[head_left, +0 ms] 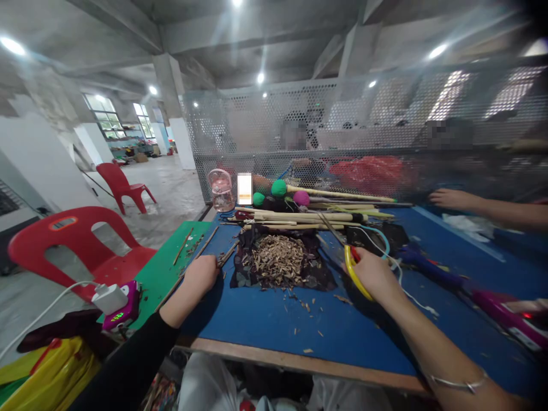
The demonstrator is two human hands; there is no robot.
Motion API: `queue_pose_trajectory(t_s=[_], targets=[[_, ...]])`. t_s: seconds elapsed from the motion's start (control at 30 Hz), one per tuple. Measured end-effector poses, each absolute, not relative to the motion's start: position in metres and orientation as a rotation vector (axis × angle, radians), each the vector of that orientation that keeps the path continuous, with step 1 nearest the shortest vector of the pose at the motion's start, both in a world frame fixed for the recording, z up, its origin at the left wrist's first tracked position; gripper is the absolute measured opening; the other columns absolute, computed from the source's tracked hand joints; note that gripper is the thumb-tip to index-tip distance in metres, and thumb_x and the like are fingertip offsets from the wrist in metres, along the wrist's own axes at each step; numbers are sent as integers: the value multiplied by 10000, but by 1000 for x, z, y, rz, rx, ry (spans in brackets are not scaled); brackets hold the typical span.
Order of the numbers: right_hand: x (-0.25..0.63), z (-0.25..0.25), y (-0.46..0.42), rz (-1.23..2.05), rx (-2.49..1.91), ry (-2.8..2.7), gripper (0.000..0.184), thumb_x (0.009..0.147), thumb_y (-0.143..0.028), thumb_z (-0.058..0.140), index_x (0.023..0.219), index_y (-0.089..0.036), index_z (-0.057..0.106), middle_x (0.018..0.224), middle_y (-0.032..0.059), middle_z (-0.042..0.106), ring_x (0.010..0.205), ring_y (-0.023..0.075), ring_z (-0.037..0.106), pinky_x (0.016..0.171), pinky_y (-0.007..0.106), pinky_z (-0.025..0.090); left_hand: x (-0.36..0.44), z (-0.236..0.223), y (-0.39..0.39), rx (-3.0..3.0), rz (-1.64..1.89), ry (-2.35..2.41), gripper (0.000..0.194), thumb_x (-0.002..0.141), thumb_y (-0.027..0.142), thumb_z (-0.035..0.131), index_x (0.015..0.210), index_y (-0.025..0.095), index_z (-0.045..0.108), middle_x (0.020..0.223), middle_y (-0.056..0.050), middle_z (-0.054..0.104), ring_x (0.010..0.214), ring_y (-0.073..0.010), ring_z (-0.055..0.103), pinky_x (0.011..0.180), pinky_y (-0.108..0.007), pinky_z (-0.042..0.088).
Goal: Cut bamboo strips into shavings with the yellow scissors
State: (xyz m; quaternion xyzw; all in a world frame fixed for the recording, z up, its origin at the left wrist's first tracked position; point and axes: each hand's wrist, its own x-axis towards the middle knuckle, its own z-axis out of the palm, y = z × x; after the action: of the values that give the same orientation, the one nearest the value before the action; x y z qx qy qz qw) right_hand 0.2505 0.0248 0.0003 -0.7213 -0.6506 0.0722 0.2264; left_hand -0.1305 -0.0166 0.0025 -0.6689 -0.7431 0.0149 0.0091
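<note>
My left hand [201, 275] is closed around thin brown sticks [228, 254], whose ends poke out toward the middle of the table. My right hand [377, 275] grips a pair of scissors [353, 275] with yellow handles; the blades point up and left toward the far side. Between my hands a heap of small cut wood pieces [280, 260] rests on a dark patterned cloth [242, 277]. Whether the blades are apart is hard to make out. Loose chips [305, 305] lie scattered in front of the cloth.
Pale rods [299, 217] and sticks with green [278, 188] and pink [301, 198] balls lie behind the cloth. A pink bottle [221, 191] stands back left. A perforated screen [265, 125] closes the far edge. Another person's arm [483, 204] reaches in right, above a long purple object [492, 302].
</note>
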Motion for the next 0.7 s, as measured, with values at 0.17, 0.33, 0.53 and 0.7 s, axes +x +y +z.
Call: queue_pose_trajectory(t_s=[0.17,0.33,0.53,0.7], targets=[[273,-9,5,111,-2224,-1966,265,716,-448,502,756,-194,569,749,119,652,700,272,616,503,270,315,-125,2,-20,-2063,108,-2256,302,806,109,344,867,90,640,869,-187,658,835,-280,642,701,-369,492],[266,2,-1,40,-2223,-1985,387,729,-582,442,704,-208,538,710,102,638,685,271,610,507,270,327,-108,6,-34,-2092,126,-2195,318,788,44,333,821,67,648,845,-189,656,850,-271,641,743,-362,482],[232,26,10,171,-1979,-2066,372,739,-573,439,688,-214,526,666,68,632,619,212,584,523,244,340,-113,2,-26,-2159,-97,-2266,229,799,124,392,912,78,586,884,-189,645,856,-266,631,755,-350,459],[200,36,27,242,-1818,-2096,388,720,-582,469,676,-211,574,694,74,649,627,202,583,530,234,336,-119,11,-11,-2243,-255,-2367,153,715,98,471,783,112,606,858,-163,652,841,-233,624,727,-278,440]])
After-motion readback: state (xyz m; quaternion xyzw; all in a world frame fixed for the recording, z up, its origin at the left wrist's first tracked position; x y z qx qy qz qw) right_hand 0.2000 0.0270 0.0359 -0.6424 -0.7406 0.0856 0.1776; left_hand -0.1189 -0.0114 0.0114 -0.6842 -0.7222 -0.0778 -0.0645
